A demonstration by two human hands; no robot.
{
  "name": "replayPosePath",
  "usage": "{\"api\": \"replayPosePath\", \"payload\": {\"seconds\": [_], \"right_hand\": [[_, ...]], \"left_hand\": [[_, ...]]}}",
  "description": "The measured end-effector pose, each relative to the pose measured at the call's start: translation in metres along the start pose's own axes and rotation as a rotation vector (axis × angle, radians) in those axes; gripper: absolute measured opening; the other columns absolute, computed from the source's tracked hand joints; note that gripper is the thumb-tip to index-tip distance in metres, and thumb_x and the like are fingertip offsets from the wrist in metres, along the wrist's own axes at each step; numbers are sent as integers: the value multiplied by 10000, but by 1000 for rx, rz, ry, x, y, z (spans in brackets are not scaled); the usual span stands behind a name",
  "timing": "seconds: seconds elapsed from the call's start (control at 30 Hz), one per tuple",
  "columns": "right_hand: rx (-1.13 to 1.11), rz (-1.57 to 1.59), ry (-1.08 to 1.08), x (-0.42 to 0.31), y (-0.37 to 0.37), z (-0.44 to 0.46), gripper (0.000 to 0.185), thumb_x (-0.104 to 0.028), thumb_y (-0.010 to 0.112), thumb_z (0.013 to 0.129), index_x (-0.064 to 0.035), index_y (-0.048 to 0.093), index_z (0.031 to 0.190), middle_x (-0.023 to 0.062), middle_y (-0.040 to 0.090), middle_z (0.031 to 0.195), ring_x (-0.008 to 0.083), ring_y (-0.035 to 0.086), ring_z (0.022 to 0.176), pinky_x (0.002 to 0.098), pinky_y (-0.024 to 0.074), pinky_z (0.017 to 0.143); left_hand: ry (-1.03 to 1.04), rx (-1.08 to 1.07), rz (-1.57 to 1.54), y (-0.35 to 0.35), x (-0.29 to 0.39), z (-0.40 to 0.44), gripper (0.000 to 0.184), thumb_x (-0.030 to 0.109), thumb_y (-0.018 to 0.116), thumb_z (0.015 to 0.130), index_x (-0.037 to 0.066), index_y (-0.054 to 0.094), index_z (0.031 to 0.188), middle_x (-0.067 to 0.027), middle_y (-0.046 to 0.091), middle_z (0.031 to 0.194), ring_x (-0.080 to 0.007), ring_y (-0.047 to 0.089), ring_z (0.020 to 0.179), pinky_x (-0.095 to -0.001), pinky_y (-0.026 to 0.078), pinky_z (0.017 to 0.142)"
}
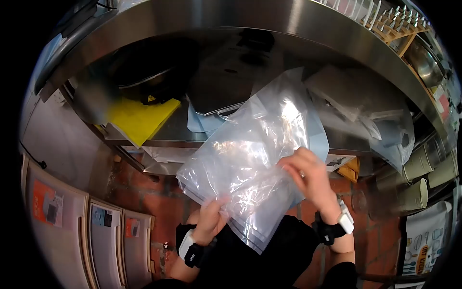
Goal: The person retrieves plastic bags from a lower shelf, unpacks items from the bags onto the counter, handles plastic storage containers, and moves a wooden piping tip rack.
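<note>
A stack of large clear plastic bags [250, 159] lies tilted over my lap and leans up against the steel shelf. My left hand [211, 221] pinches the bags near their lower left edge, thumb on top. At the right side my right hand [308, 178] has thumb and fingers brought together at the surface of the plastic, on what looks like a fold of it. Glare on the plastic hides how many layers each hand holds. Behind the bags, a light blue sheet [318, 139] shows at the right.
A yellow sheet [142, 118] hangs over the edge of the steel shelf [178, 127]. More plastic bags [346, 96] lie on the shelf at right. Drawers [53, 207] stand at left, pale green buckets [416, 192] at right. The steel counter edge [231, 17] curves overhead.
</note>
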State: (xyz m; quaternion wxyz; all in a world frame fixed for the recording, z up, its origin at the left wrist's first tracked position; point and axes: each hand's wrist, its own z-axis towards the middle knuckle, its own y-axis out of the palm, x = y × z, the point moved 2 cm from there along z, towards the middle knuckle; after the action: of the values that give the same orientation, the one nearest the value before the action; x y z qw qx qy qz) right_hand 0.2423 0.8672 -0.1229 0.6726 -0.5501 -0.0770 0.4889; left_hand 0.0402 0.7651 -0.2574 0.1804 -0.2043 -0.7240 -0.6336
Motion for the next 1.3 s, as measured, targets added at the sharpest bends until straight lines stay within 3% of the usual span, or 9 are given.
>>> {"api": "replayPosePath", "payload": {"seconds": [0.13, 0.33, 0.5, 0.8, 0.97, 1.1, 1.2, 1.27, 1.3], "right_hand": [[424, 443, 134, 17, -26, 6, 101, -89, 514, 873, -1, 520, 922, 55, 535, 802, 129, 524, 640, 227, 436, 550], [732, 1120, 397, 57, -53, -9, 233, -165, 448, 927, -5, 531, 1074, 46, 583, 878, 99, 558, 729, 214, 458, 594], [709, 843, 328, 48, -76, -44, 227, -179, 474, 920, -3, 531, 1053, 58, 621, 864, 87, 582, 724, 204, 472, 610], [921, 445, 728, 61, -197, -178, 206, -200, 490, 913, -26, 566, 990, 19, 606, 846, 85, 575, 730, 219, 471, 642], [1354, -909, 416, 20, -215, -202, 277, -214, 390, 951, 11, 535, 878, 19, 550, 779, 99, 504, 736, 227, 413, 681], [1299, -885, 268, 3, -172, -170, 287, -218, 342, 956, 6, 517, 920, 88, 585, 968, 139, 526, 843, 250, 426, 741], [1293, -325, 64, -17, -113, -113, 273, -224, 329, 957, 19, 451, 944, 189, 572, 1069, 210, 552, 956, 299, 432, 840], [963, 2, 34, -34, -60, -89, 243, -237, 400, 901, 1, 435, 861, 228, 524, 1143, 340, 475, 1076, 451, 342, 918], [664, 86, 1, -44, -35, -75, 216, -223, 457, 856, -13, 446, 806, 219, 505, 1185, 377, 401, 1144, 506, 258, 948]], "left_hand": [[-21, 26, 60, -19, -3, -2, 271, 11, 455, 863, -54, 503, 1122, -121, 550, 1112, -182, 556, 952, -302, 460, 828], [21, 123, 167, 10, 13, -5, 305, 91, 461, 870, -53, 456, 1138, -151, 552, 1075, -263, 575, 969, -402, 502, 795], [-21, 164, -13, -11, 13, -12, 393, 142, 446, 900, -42, 396, 1244, -148, 502, 1175, -301, 502, 1095, -440, 460, 885], [-71, 33, -87, -13, 13, -9, 489, 335, 350, 944, -20, 360, 1280, -176, 498, 1210, -297, 520, 1086, -404, 439, 913], [-162, 12, -143, -2, 10, -9, 583, 431, 339, 918, -11, 341, 1298, -186, 475, 1231, -295, 513, 1078, -391, 452, 886], [-222, -38, -230, 16, 6, -15, 640, 477, 349, 903, -19, 327, 1306, -205, 464, 1239, -308, 497, 1101, -406, 438, 905], [-236, -25, -169, 12, 2, -16, 677, 513, 370, 886, -22, 340, 1300, -231, 440, 1259, -324, 488, 1110, -414, 433, 913], [-277, 15, -280, -2, -9, -21, 711, 551, 329, 887, -17, 312, 1315, -212, 429, 1277, -354, 448, 1146, -444, 382, 958], [-223, -203, -423, 0, -16, -21, 679, 538, 322, 895, 1, 330, 1311, -193, 444, 1268, -347, 453, 1143, -439, 374, 967]]}}
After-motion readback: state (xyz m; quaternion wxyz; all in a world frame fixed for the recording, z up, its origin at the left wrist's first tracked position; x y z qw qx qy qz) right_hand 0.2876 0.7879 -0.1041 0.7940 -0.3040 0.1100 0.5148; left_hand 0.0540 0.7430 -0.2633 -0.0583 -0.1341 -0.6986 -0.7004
